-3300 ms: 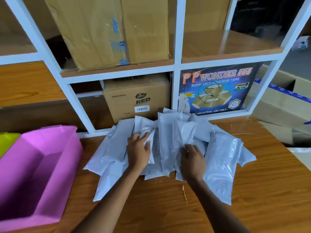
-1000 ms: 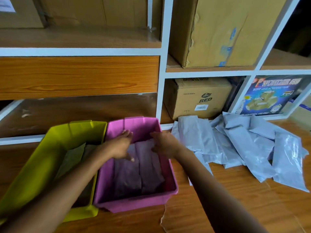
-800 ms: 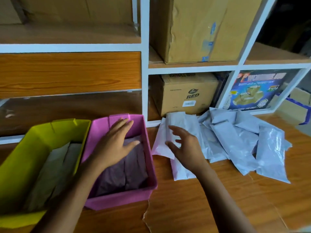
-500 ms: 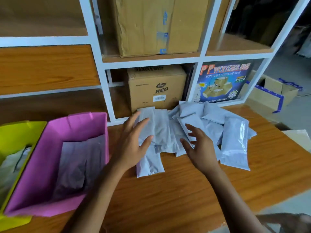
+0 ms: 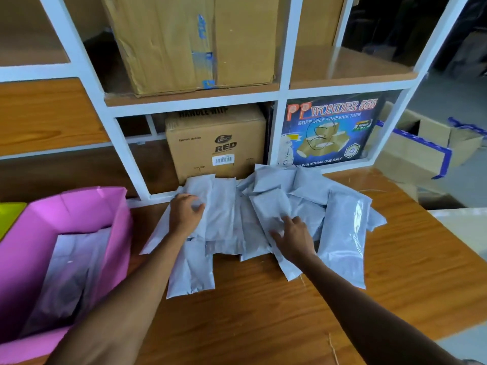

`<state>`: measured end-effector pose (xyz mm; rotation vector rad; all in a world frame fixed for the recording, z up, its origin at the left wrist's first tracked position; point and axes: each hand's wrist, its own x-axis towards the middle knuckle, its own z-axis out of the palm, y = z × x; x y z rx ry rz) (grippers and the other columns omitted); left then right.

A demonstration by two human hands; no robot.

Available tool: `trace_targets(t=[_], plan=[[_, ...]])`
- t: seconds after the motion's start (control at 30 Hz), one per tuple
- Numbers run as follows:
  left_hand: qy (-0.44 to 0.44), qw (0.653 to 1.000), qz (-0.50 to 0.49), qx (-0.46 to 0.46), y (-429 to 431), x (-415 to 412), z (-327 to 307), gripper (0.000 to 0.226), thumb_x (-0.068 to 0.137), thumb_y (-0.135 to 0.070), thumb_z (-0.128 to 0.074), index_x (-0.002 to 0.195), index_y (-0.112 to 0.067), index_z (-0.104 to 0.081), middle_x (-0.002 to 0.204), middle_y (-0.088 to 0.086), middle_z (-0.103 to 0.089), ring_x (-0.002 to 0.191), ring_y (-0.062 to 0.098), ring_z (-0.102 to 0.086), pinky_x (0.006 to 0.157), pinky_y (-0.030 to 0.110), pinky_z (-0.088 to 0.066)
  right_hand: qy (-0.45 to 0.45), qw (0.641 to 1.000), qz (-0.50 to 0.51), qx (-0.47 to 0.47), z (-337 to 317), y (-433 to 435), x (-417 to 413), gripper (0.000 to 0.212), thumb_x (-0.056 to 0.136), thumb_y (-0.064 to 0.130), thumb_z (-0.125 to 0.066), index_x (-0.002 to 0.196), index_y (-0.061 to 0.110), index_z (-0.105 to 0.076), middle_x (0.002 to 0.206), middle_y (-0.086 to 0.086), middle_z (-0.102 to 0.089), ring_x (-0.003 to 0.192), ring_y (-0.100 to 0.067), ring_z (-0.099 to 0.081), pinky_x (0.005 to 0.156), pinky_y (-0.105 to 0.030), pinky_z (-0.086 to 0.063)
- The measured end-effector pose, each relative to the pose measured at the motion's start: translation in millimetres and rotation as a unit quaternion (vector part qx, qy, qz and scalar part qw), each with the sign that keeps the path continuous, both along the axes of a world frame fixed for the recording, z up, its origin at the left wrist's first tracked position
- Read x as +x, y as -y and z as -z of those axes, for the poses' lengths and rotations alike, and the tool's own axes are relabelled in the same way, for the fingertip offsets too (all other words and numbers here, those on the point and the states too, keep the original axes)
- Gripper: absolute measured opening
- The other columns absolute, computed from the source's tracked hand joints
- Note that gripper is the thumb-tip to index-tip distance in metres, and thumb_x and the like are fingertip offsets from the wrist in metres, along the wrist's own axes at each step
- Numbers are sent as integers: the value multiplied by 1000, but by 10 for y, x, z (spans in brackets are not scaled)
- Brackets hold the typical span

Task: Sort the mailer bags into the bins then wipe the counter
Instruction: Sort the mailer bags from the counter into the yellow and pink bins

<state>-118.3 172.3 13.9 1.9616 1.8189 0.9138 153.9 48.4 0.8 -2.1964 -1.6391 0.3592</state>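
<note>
Several grey mailer bags (image 5: 345, 233) lie in an overlapping pile on the wooden counter (image 5: 263, 312), against the foot of the shelf. My left hand (image 5: 184, 214) is on the pile's left side, its fingers curled round the upper part of one bag (image 5: 221, 206). My right hand (image 5: 292, 238) rests with spread fingers on a bag (image 5: 268, 204) near the middle of the pile. A pink bin (image 5: 116, 233) stands at the left and has grey bags lying in it. Only a corner of the yellow-green bin (image 5: 10, 210) shows at the far left edge.
A white-framed shelf (image 5: 131, 164) rises right behind the pile. It holds a brown "RED" carton (image 5: 216, 143), a blue tape box (image 5: 329, 130) and a big cardboard box (image 5: 189, 40). The counter ends at the right, where an open cardboard box (image 5: 427, 143) sits lower down.
Both hands left the pink bin and moved right onto the pile. The left hand went from open above the bags to curled round one. The view swung right.
</note>
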Motion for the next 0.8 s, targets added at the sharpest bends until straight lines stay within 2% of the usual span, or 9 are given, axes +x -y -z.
trace_targets(t=[0.07,0.13,0.2,0.27,0.37,0.43,0.57,0.7,0.8], plan=[[-4,998,-12,-69,-61,12,140,41,83,-36,-70,114,-10,-68,117,14,-65,112,33,-57,94,41,-47,-2,1000,13,-11,109,-27,1,54,90,44,-57,136,19,-43,123,-11,-50,110,-32,-50,83,-44,-52],[-35,996,10,-81,-85,46,285,33,84,-37,-69,107,-14,-72,110,13,-68,105,34,-61,84,41,-52,14,1000,15,-13,193,-54,-14,46,91,38,-55,133,21,-46,121,-10,-52,110,-32,-50,82,-44,-51],[-52,998,-8,-42,-69,72,354,20,84,-28,-68,95,-13,-75,98,13,-70,95,35,-64,74,42,-54,16,1000,12,0,244,-68,-16,37,91,33,-55,125,20,-53,116,-9,-55,110,-32,-51,81,-43,-51],[-62,998,-29,-3,-22,93,338,15,85,-19,-65,89,-10,-76,91,13,-70,89,35,-64,67,42,-53,2,999,12,31,244,-63,2,25,92,34,-53,109,18,-60,106,-7,-59,102,-29,-55,75,-42,-52],[-83,994,-23,64,68,61,203,12,84,-13,-65,88,-6,-75,87,11,-65,82,35,-61,65,41,-51,-32,994,27,98,126,-49,-28,21,93,31,-44,89,16,-58,93,-3,-60,85,-25,-59,66,-42,-53],[-74,990,-6,122,137,25,29,14,84,-10,-65,93,-5,-74,87,11,-62,81,33,-59,67,40,-50,-57,985,45,155,-20,-27,-87,15,92,25,-49,85,15,-57,87,-2,-59,77,-24,-58,60,-38,-50],[-49,973,21,226,452,-89,-491,28,90,-19,-56,111,-8,-71,94,9,-59,88,29,-54,74,38,-48,-100,958,64,262,-359,70,-312,9,93,18,-57,95,11,-63,91,-6,-63,81,-25,-60,64,-25,-36],[-25,961,19,274,860,-589,-952,36,92,-26,-53,123,-12,-65,98,6,-56,95,23,-51,82,30,-43,-168,924,51,340,-734,223,-958,23,92,23,-60,112,11,-64,99,-5,-69,85,-20,-65,71,-23,-42],[-25,964,19,263,1094,-1170,-1120,45,92,-30,-48,131,-10,-58,100,8,-54,98,21,-48,86,25,-39,-197,916,20,348,-955,295,-1630,37,90,33,-55,120,12,-62,102,-3,-70,84,-18,-66,73,-27,-49]])
